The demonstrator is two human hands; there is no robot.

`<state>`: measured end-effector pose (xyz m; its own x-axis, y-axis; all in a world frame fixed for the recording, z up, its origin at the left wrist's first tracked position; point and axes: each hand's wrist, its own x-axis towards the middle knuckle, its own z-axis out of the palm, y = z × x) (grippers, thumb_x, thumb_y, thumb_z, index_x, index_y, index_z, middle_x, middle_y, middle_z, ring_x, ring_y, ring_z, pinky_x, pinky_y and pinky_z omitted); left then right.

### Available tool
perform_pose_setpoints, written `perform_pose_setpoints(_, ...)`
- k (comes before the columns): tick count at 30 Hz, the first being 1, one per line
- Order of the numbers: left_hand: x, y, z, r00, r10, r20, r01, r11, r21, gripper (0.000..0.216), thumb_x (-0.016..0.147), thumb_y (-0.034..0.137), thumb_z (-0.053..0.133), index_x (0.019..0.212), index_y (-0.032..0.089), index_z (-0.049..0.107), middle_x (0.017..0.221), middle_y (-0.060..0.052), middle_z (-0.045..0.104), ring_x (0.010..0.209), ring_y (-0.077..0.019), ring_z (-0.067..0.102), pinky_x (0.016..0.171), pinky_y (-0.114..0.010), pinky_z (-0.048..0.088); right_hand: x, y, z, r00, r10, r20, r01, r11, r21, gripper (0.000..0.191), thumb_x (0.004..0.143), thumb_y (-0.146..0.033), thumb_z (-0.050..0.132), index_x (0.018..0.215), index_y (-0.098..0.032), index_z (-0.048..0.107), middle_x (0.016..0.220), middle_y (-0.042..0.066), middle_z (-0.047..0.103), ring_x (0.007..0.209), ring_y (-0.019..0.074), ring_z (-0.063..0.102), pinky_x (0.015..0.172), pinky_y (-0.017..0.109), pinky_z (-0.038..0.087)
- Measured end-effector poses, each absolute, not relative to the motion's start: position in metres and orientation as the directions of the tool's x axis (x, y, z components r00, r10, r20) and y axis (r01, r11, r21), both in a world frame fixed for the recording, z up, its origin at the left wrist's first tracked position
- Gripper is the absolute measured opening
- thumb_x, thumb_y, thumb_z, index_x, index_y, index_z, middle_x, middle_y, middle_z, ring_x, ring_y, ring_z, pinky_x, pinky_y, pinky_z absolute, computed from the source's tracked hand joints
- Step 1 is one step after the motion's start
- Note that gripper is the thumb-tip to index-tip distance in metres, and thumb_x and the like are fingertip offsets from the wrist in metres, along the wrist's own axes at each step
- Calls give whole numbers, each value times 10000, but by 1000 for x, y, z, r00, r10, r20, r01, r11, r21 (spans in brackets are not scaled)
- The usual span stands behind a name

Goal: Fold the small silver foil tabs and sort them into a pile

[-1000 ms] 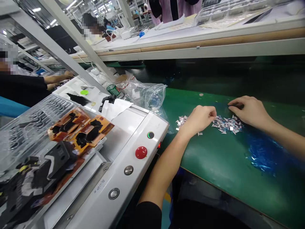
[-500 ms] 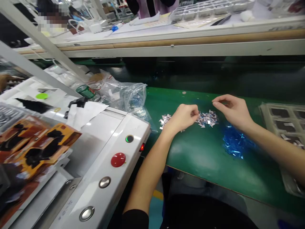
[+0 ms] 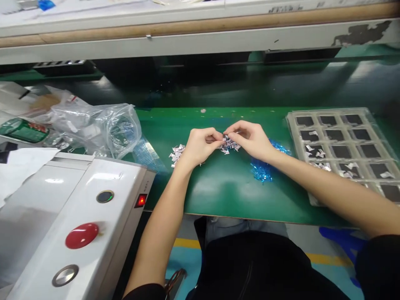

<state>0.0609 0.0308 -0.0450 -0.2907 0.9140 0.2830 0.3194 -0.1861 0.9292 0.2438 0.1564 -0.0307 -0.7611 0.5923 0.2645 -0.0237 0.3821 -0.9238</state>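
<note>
My left hand [image 3: 203, 145] and my right hand [image 3: 248, 138] meet fingertip to fingertip over a pile of small white and silver pieces [image 3: 229, 146]. Both hands are closed in a pinch; whatever sits between the fingertips is too small to make out. To the left, partly behind my left hand, lies another heap of the small pieces [image 3: 176, 154]. Crumpled blue film scraps [image 3: 261, 170] lie beneath and beside my right forearm. All of this rests on a green work surface [image 3: 218, 191].
At right stands a clear compartment tray [image 3: 339, 148] with dark squares and white pieces. Plastic bags [image 3: 103, 129] and a green can [image 3: 25, 130] are at left. A white machine with a red button [image 3: 81, 236] borders the left side. A shelf edge [image 3: 187, 43] crosses behind.
My right hand has come in to my left hand, and their fingertips now meet. The view has swung right, bringing more of the tray into sight.
</note>
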Motion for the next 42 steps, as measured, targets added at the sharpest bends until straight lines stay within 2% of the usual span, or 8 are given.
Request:
perform_pose_setpoints(3, 64, 30, -46, -269, 919, 290, 332, -194, 923, 115, 841, 290, 880, 815, 198, 817, 902, -42, 852, 858, -220, 818, 871, -357, 680, 243, 155, -31, -751, 605, 264, -32, 366, -930, 183, 915, -411, 806, 925, -229, 788, 940, 40, 818, 821, 218, 731, 748, 361, 607)
perform_pose_setpoints(8, 68, 30, -45, -266, 929, 256, 366, -149, 919, 183, 849, 361, 889, 819, 199, 808, 925, -53, 856, 893, -243, 825, 908, -387, 688, 241, 155, -33, -739, 628, 245, -27, 336, -942, 151, 884, -383, 803, 899, -233, 790, 915, 32, 815, 819, 218, 727, 754, 360, 603)
perform_pose_setpoints(19, 71, 33, -48, -253, 902, 349, 395, -233, 889, 154, 872, 303, 845, 796, 181, 789, 860, -45, 837, 798, -195, 788, 806, -314, 669, 240, 155, -36, -732, 643, 227, -36, 295, -955, 202, 873, -388, 812, 901, -188, 800, 882, 43, 804, 728, 175, 678, 664, 310, 553)
perform_pose_setpoints(25, 71, 32, -48, -234, 901, 364, 443, -234, 865, 148, 894, 297, 824, 803, 184, 793, 856, -43, 837, 797, -199, 789, 819, -321, 674, 239, 157, -38, -744, 627, 233, -46, 300, -953, 159, 869, -349, 800, 894, -191, 800, 888, 41, 812, 768, 183, 704, 728, 327, 576)
perform_pose_setpoints(31, 72, 30, -46, -211, 915, 342, 431, -227, 873, 150, 928, 313, 804, 840, 191, 805, 898, -47, 853, 850, -216, 816, 861, -321, 679, 240, 160, -41, -759, 609, 229, -43, 305, -951, 231, 871, -362, 805, 1028, -192, 793, 946, 45, 816, 819, 189, 728, 737, 316, 581)
perform_pose_setpoints(35, 71, 31, -47, -198, 906, 373, 515, -228, 826, 148, 953, 303, 773, 845, 212, 817, 885, -39, 859, 822, -216, 810, 857, -324, 658, 243, 164, -42, -823, 542, 172, -30, 261, -965, 363, 866, -377, 821, 1166, -191, 736, 881, -1, 761, 666, 141, 641, 641, 287, 520)
perform_pose_setpoints(38, 70, 32, -48, -191, 902, 388, 572, -218, 790, 147, 952, 305, 758, 841, 226, 812, 866, -29, 855, 794, -215, 799, 829, -323, 641, 245, 164, -43, -830, 524, 191, -13, 325, -946, 337, 906, -334, 771, 1209, -195, 725, 907, -2, 748, 712, 144, 631, 687, 289, 509)
perform_pose_setpoints(42, 64, 28, -44, -177, 919, 352, 639, -165, 751, 170, 946, 398, 761, 947, 239, 820, 934, -40, 865, 851, -239, 817, 842, -343, 626, 246, 162, -42, -831, 508, 226, 28, 445, -895, 217, 958, -249, 695, 1159, -184, 741, 882, -10, 724, 701, 137, 558, 686, 283, 446)
